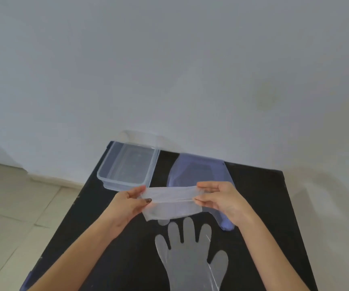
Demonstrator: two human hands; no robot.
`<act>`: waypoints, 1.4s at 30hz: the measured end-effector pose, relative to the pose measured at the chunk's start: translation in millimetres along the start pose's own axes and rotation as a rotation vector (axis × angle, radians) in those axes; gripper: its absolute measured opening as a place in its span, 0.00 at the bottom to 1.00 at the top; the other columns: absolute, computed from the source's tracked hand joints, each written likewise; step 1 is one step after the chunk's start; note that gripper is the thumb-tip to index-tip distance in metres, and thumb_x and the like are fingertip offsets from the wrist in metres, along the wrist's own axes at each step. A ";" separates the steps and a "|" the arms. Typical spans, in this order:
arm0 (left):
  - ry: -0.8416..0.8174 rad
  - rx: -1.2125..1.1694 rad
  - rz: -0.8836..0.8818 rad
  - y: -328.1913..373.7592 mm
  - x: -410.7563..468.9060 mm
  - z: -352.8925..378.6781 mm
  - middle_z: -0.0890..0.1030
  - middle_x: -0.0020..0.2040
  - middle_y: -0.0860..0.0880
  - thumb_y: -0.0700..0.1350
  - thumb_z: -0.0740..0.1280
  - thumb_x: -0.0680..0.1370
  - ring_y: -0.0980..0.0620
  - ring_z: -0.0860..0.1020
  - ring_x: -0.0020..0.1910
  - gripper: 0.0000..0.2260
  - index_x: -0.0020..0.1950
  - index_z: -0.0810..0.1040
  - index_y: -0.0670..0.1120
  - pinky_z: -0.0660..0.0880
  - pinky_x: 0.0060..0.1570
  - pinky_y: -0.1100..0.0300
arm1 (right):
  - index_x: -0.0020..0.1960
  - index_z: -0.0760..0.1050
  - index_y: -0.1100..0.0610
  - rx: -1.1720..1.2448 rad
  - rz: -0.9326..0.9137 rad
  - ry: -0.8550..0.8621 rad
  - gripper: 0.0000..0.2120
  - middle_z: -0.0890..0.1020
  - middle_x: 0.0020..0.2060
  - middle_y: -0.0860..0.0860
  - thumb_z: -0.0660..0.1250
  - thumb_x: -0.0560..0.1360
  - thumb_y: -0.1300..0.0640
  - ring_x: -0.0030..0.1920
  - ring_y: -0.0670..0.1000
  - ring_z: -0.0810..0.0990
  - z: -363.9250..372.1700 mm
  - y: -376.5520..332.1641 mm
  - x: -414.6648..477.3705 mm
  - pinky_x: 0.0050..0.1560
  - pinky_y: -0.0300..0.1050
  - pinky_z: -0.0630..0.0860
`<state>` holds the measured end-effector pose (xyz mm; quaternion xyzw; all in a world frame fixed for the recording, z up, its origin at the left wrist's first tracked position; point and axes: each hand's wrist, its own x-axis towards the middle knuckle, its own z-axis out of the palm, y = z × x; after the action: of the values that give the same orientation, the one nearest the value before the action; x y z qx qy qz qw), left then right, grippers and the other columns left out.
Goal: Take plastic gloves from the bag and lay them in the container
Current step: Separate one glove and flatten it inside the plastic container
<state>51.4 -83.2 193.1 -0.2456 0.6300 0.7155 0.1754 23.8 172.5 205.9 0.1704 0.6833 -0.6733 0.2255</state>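
Note:
A folded clear plastic glove (170, 201) is stretched between my two hands above the black table (259, 190). My left hand (132, 201) pinches its left end and my right hand (217, 199) pinches its right end. Another clear glove (187, 253) lies flat on the table below my hands, fingers pointing away from me. The bluish plastic bag (192, 172) lies behind my hands, partly hidden by the right hand. An open clear container (107, 173) stands at the table's far left corner; I cannot tell whether anything is in it.
A white wall runs right behind the table. Beige floor tiles (12, 208) lie to the left, beyond the table's left edge. A small bluish item (25, 283) shows at the table's near left corner.

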 end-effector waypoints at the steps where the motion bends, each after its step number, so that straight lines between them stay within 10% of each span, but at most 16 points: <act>1: -0.006 -0.007 0.010 10.1 4.1 -7.9 0.76 0.63 0.42 0.28 0.66 0.75 0.49 0.80 0.51 0.23 0.69 0.70 0.36 0.77 0.57 0.54 | 0.57 0.81 0.63 0.021 -0.017 -0.001 0.18 0.82 0.55 0.61 0.73 0.68 0.72 0.48 0.58 0.86 8.4 -9.0 4.4 0.49 0.47 0.84; 10: -0.076 -0.034 0.097 107.2 48.9 -86.7 0.75 0.65 0.41 0.29 0.66 0.75 0.49 0.80 0.52 0.23 0.70 0.69 0.36 0.79 0.49 0.62 | 0.60 0.77 0.68 0.187 -0.115 0.046 0.17 0.84 0.49 0.62 0.70 0.71 0.73 0.42 0.52 0.86 98.0 -72.0 35.5 0.45 0.41 0.83; 20: -0.157 0.032 0.056 178.5 103.3 -147.0 0.79 0.47 0.42 0.25 0.63 0.75 0.48 0.81 0.42 0.25 0.72 0.64 0.33 0.81 0.33 0.64 | 0.59 0.76 0.71 0.259 -0.139 0.118 0.18 0.82 0.47 0.62 0.69 0.70 0.76 0.43 0.54 0.83 169.6 -115.5 77.8 0.34 0.37 0.82; 27: -0.148 0.081 0.048 196.6 152.8 -152.6 0.66 0.72 0.41 0.22 0.61 0.73 0.43 0.79 0.52 0.31 0.74 0.61 0.37 0.82 0.34 0.61 | 0.60 0.75 0.71 0.229 -0.094 0.162 0.19 0.80 0.49 0.64 0.68 0.69 0.78 0.43 0.57 0.83 187.3 -131.1 122.7 0.34 0.39 0.83; 34: -0.181 0.198 0.126 209.2 186.1 -143.1 0.60 0.77 0.47 0.23 0.57 0.74 0.52 0.82 0.41 0.33 0.77 0.57 0.42 0.80 0.33 0.67 | 0.65 0.73 0.68 0.138 -0.179 0.243 0.24 0.75 0.58 0.59 0.67 0.70 0.78 0.46 0.59 0.83 188.1 -136.3 165.1 0.39 0.39 0.83; 42: -0.222 0.463 0.238 178.0 216.9 -155.2 0.66 0.74 0.51 0.31 0.70 0.71 0.46 0.71 0.67 0.40 0.78 0.57 0.50 0.69 0.68 0.48 | 0.67 0.74 0.58 0.007 -0.252 0.271 0.29 0.77 0.62 0.49 0.73 0.69 0.72 0.49 0.53 0.85 185.0 -97.6 175.7 0.54 0.46 0.81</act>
<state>-205.5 -274.9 200.8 -0.0433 0.7780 0.5908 0.2094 -161.6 -27.8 195.3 0.1733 0.7212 -0.6693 0.0444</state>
